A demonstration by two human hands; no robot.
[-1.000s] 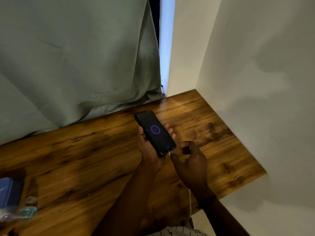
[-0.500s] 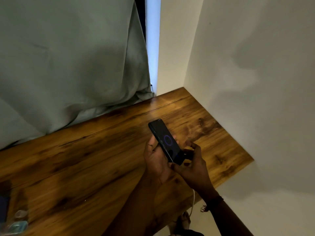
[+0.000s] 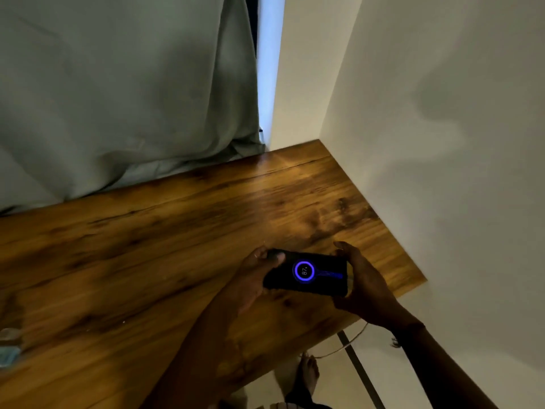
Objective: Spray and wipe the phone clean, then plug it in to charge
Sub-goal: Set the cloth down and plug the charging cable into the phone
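Phone (image 3: 306, 273) sits in the lower centre-right of the head view, lying crosswise with its long side running left to right and its screen facing up. Its body is black and slim with rounded corners. The dark screen shows a glowing blue-violet ring with the figure 87 inside, turned sideways, and a thin blue streak runs from the ring toward the right end.

Both hands are clamped on it, one at each end. The left hand (image 3: 253, 278) wraps the left end, its thumb laid over the top near the upper left corner of the screen. The right hand (image 3: 365, 287) cups the right end with curled fingers above and below, hiding that edge. A small pale piece shows at that end, too small to identify.

All this hangs over the right part of a wooden table (image 3: 147, 246) with dark grain, near its front right corner; whether the phone touches the wood cannot be told.

A thin pale cable (image 3: 345, 348) shows beneath the table edge, below the right wrist. A grey-green curtain (image 3: 118, 98) fills the upper left, and a white wall (image 3: 442, 143) fills the right.
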